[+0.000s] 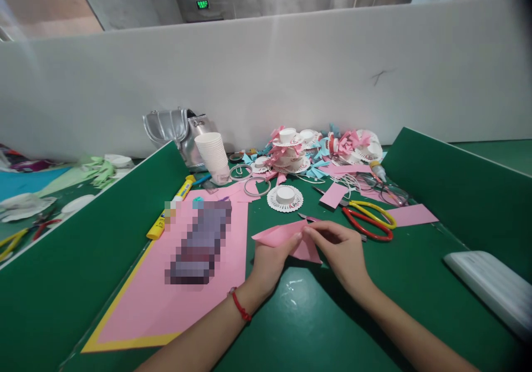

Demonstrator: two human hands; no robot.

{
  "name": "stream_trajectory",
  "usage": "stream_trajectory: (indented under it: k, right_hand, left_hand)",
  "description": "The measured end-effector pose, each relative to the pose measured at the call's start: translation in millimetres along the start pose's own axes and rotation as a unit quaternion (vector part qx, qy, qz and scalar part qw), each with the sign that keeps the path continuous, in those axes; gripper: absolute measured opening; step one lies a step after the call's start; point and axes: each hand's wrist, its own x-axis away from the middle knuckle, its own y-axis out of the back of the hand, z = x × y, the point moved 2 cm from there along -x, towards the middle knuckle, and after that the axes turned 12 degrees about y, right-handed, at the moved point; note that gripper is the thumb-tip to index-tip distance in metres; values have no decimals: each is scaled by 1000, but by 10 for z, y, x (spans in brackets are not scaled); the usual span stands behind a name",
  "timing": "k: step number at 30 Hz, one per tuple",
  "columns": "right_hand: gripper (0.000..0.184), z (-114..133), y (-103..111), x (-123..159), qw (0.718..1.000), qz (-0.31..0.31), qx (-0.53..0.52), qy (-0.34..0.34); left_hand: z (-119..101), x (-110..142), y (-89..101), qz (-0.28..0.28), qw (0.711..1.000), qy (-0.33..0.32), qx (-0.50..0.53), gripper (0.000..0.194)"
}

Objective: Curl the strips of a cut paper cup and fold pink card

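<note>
A piece of pink paper [311, 250], folded or bent, is held above the green table between both hands. My left hand [270, 258] grips it from the left, thumb pressed on top and a red bracelet on the wrist. My right hand [338, 244] pinches its upper edge with thumb and fingertips. Just beyond lies a white paper disc [285, 198] with a fringed rim and a round raised centre. Scissors with red and yellow handles [368, 219] rest to the right of my right hand, beside a small pink paper rectangle [333, 195].
Large pink sheets [137, 300] lie at left under a blurred-out object [201, 244]. A yellow glue tube [157, 227], stacked paper cups [213, 156] and a silver bag [170, 125] stand behind. Finished-looking paper pieces [291, 150] pile at the back. Green partitions [469, 183] flank the table; a white object [490, 289] sits right.
</note>
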Motion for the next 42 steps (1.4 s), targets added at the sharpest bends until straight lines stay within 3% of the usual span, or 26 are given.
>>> stream_trajectory:
  k: [8, 42]
  right_hand:
    - [8, 19, 6, -9, 999, 18, -11, 32]
    - [9, -14, 13, -10, 1000, -2, -1, 3]
  left_hand:
    - [-46, 19, -20, 24, 999, -4, -26, 32]
    - [-22, 14, -22, 23, 1000, 0, -6, 33]
